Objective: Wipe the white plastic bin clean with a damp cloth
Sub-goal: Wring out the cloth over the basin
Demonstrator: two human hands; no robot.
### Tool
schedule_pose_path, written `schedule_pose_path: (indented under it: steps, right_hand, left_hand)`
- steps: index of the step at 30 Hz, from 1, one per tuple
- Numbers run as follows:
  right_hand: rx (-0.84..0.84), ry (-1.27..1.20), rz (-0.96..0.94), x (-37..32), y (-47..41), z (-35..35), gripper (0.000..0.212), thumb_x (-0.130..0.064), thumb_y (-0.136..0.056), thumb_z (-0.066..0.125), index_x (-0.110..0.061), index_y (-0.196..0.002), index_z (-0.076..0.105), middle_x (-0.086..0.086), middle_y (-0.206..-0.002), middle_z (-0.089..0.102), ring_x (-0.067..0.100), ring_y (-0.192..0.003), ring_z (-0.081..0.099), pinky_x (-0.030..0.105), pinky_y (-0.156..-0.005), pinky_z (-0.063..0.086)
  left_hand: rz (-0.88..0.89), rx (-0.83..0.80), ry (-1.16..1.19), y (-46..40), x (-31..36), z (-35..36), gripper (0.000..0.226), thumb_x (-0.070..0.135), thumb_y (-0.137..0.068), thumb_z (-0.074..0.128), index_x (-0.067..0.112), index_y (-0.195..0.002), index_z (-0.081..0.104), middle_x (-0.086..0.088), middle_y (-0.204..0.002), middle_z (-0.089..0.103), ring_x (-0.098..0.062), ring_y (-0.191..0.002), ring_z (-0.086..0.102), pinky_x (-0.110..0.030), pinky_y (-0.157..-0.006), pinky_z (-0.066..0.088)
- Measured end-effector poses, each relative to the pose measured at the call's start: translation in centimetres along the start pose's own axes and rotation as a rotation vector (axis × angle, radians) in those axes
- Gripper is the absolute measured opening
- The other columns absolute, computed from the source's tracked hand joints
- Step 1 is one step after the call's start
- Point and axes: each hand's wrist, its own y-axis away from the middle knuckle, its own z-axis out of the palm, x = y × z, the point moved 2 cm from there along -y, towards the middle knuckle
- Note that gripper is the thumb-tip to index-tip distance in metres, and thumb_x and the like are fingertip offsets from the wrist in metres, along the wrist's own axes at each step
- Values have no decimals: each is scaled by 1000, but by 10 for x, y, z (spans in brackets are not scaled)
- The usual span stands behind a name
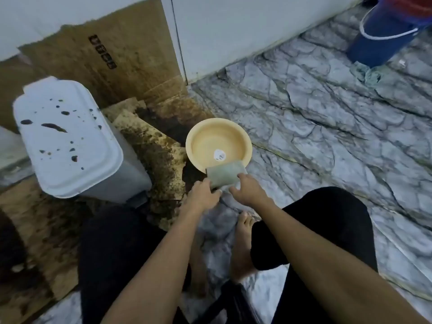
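Observation:
The white plastic bin (pixel 70 141) stands at the left on stained cardboard, its closed lid spattered with dark spots. A folded grey-green cloth (pixel 225 176) lies over the near rim of a yellow basin (pixel 218 142) on the floor. My left hand (pixel 203 195) grips the cloth's near left corner. My right hand (pixel 249 192) holds its near right edge with the fingertips. Both hands are to the right of the bin and apart from it.
Dirty flattened cardboard (pixel 131 57) leans on the white wall and covers the floor around the bin. A blue bucket (pixel 383 36) stands at the far right on the marble-pattern floor (pixel 327 118). My knees in dark trousers and a bare foot (pixel 243 244) are below the hands.

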Motion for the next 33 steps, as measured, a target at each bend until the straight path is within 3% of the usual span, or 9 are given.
schedule_pose_path:
  steps: [4,7,11,14,19,22,26,30,33]
  right_hand:
    - [27,-54,112,12,-47,5,61,-38,-92,53,-15,-145,32,17,-144,38,38,-126,45,49,-97,46]
    - [37,-75,126,22,-81,13,60,-39,-91,53,-22,-144,30,17,-135,41,41,-118,50,50,-92,49]
    - [24,-201,118,28,-105,24,67,-34,-94,55,-24,-152,23,23,-131,42,40,-111,55,42,-90,46]
    - [85,-247,116,27,-107,27,69,-28,-94,57,-21,-153,21,23,-127,44,38,-102,57,32,-76,41]
    - [99,-293,136,24,-94,22,50,-11,-91,56,-2,-137,36,22,-128,49,39,-113,52,32,-74,37]
    - [79,-339,67,10,-72,14,56,-2,-87,55,-8,-140,36,17,-128,52,30,-108,52,28,-75,34]
    - [105,-427,-174,-13,-33,4,68,4,-81,57,-25,-141,44,7,-137,50,22,-122,47,27,-97,36]
    - [113,-474,-271,-40,9,-6,46,-2,-82,65,-27,-120,65,12,-108,54,28,-102,54,36,-94,45]
    - [124,-485,-356,-61,42,-18,42,-7,-83,68,-29,-118,67,10,-106,54,28,-101,54,41,-94,45]
  left_hand:
    - [-40,27,97,-45,-9,6,62,39,-94,61,24,-150,38,-16,-137,49,-36,-120,55,-48,-101,49]
    - [-35,58,155,-75,-16,15,60,34,-95,62,27,-150,40,-15,-138,51,-34,-124,53,-47,-103,47]
    - [-42,63,242,-90,-17,23,56,25,-98,61,28,-150,43,-14,-135,56,-31,-124,54,-41,-102,47]
    - [-42,116,270,-90,-18,25,53,16,-97,61,26,-147,48,-12,-130,59,-28,-118,58,-37,-97,50]
    - [-58,187,303,-77,-18,18,47,10,-91,64,26,-135,58,-7,-129,63,-26,-118,59,-39,-100,50]
    - [-41,222,299,-60,-16,6,47,8,-90,62,28,-132,58,-7,-123,62,-27,-114,58,-43,-99,49]
    - [-37,310,301,-19,-14,-24,49,4,-91,60,27,-135,59,-6,-121,59,-25,-111,56,-37,-99,47]
    - [16,406,211,35,-18,-56,51,6,-93,59,27,-139,58,-6,-116,53,-24,-108,54,-30,-100,40]
    - [71,493,164,78,-16,-76,50,9,-93,59,29,-140,56,-6,-118,52,-16,-104,50,-23,-97,34]
